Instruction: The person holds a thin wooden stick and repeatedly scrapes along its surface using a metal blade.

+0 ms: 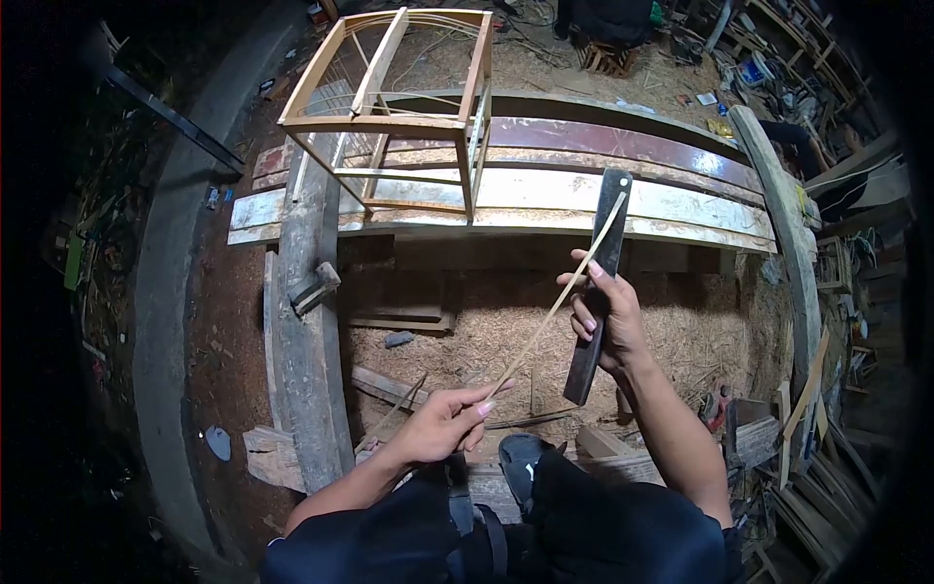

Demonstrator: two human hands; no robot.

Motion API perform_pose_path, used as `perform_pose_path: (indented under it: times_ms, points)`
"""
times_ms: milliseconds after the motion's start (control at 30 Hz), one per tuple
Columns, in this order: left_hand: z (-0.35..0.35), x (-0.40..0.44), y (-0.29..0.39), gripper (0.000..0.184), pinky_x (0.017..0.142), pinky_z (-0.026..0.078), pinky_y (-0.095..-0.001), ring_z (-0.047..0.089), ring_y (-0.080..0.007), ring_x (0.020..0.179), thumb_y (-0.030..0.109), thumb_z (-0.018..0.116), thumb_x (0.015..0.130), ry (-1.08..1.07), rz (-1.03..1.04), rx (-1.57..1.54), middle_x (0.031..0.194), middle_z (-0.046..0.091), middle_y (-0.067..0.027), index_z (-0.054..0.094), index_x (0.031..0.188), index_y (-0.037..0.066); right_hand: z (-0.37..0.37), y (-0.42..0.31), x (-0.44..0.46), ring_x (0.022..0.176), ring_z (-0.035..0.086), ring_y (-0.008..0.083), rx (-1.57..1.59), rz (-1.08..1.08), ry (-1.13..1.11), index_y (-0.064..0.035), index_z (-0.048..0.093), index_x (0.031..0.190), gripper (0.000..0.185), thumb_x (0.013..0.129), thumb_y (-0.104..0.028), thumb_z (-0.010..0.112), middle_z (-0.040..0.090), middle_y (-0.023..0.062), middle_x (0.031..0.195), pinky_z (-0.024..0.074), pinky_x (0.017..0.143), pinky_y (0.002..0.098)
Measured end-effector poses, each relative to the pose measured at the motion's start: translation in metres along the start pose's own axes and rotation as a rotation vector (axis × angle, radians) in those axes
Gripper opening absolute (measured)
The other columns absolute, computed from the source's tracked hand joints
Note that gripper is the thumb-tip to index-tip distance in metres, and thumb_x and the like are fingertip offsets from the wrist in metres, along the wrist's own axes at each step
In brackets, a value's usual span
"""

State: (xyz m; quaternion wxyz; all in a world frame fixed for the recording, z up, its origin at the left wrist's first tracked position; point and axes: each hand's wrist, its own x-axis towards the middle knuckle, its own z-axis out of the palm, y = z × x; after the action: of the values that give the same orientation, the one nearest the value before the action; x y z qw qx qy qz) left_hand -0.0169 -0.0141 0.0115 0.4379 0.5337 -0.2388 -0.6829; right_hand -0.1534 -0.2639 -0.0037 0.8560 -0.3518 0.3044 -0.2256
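A thin, pale strip slants up from lower centre to upper right. Its lower end is pinched between the thumb and fingers of my left hand. My right hand is wrapped round a dark flat blade-like tool with a hole near its top, held nearly upright. The strip's upper part crosses the tool, against the fingertips of my right hand. Beyond my hands, at the upper left, a wooden frame with curved thin rods stands on the bench planks.
A hammer-like tool rests on the long beam at left. Another beam runs along the right. Wood shavings cover the ground below the bench. Scrap wood is piled at lower right. Parts of other people show in the background.
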Motion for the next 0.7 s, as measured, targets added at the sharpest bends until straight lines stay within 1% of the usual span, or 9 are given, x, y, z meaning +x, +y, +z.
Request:
perform_pose_path:
  times_ms: [133,200,300,433,467,500,600,667,700]
  points:
    - [-0.001,0.003,-0.001,0.043,0.058,0.041,-0.0222,0.044,-0.004,0.057,0.023,0.045,0.109,-0.003,-0.01,0.017,0.062,0.045,0.0049,0.046,0.151,0.014,0.005,0.001,-0.001,0.049,0.046,0.0051,0.104,0.005,-0.01,0.0019,0.048,0.134,0.045,0.1,-0.025,0.063,0.068,0.0159,0.099,0.04,0.041,0.021]
    - [-0.001,0.004,0.0,0.042,0.058,0.041,-0.0227,0.044,-0.0041,0.057,0.023,0.045,0.109,0.003,-0.024,0.048,0.061,0.046,0.0045,0.048,0.15,0.015,0.006,0.001,0.0,0.049,0.047,0.0049,-0.061,-0.022,0.073,0.0012,0.05,0.132,0.045,0.096,-0.019,0.069,0.068,0.0137,0.095,0.04,0.041,0.0209]
    - [-0.003,0.004,-0.003,0.041,0.057,0.04,-0.0225,0.044,-0.004,0.058,0.023,0.045,0.109,0.018,-0.013,0.059,0.062,0.048,0.0041,0.051,0.148,0.013,0.002,-0.006,0.006,0.049,0.047,0.0048,-0.047,-0.102,0.152,0.0004,0.052,0.129,0.043,0.093,-0.014,0.072,0.067,0.0121,0.093,0.0399,0.042,0.0208]
    - [-0.005,0.002,-0.008,0.04,0.057,0.039,-0.022,0.043,-0.0038,0.058,0.021,0.043,0.11,0.022,0.032,0.015,0.064,0.05,0.0035,0.052,0.146,0.009,-0.017,-0.017,0.018,0.049,0.044,0.0051,-0.046,-0.195,0.283,-0.0011,0.059,0.107,0.021,0.094,-0.012,0.071,0.067,0.0111,0.091,0.0382,0.041,0.0214]
    - [-0.007,0.002,-0.01,0.039,0.055,0.037,-0.0216,0.042,-0.0036,0.057,0.02,0.042,0.11,0.02,0.039,-0.003,0.065,0.052,0.0022,0.052,0.146,0.008,-0.022,-0.019,0.021,0.049,0.044,0.0051,-0.032,-0.231,0.304,-0.0019,0.059,0.102,0.017,0.094,-0.012,0.07,0.066,0.0083,0.087,0.0372,0.041,0.0216]
    - [-0.007,0.001,-0.01,0.039,0.054,0.036,-0.0212,0.041,-0.0034,0.055,0.019,0.04,0.11,0.018,0.047,-0.021,0.067,0.054,0.0009,0.051,0.145,0.007,-0.025,-0.022,0.021,0.049,0.044,0.0052,-0.06,-0.236,0.322,-0.0022,0.059,0.101,0.015,0.095,-0.012,0.069,0.064,0.0058,0.085,0.037,0.041,0.0218]
    - [-0.005,-0.001,-0.003,0.039,0.05,0.033,-0.0203,0.038,-0.003,0.051,0.018,0.038,0.11,0.005,0.03,-0.132,0.069,0.058,-0.0026,0.048,0.146,0.005,-0.025,-0.024,0.02,0.049,0.044,0.0051,-0.095,-0.261,0.327,-0.0029,0.059,0.104,0.016,0.097,-0.014,0.068,0.061,0.004,0.083,0.0369,0.041,0.022]
    - [-0.006,0.0,-0.006,0.039,0.049,0.032,-0.0199,0.038,-0.0029,0.05,0.018,0.038,0.11,0.014,0.053,-0.148,0.07,0.059,-0.0044,0.046,0.146,0.005,-0.026,-0.02,0.019,0.049,0.045,0.0057,-0.051,-0.278,0.292,-0.0016,0.058,0.117,0.025,0.098,-0.015,0.066,0.06,0.0047,0.084,0.0367,0.041,0.0223]
    - [-0.007,0.001,-0.007,0.039,0.048,0.031,-0.0195,0.037,-0.0027,0.048,0.018,0.037,0.11,0.021,0.074,-0.161,0.071,0.061,-0.0061,0.045,0.146,0.005,-0.024,-0.018,0.017,0.051,0.045,0.0065,-0.092,-0.255,0.317,-0.0004,0.05,0.134,0.04,0.102,-0.023,0.06,0.059,0.0058,0.089,0.0373,0.042,0.0222]
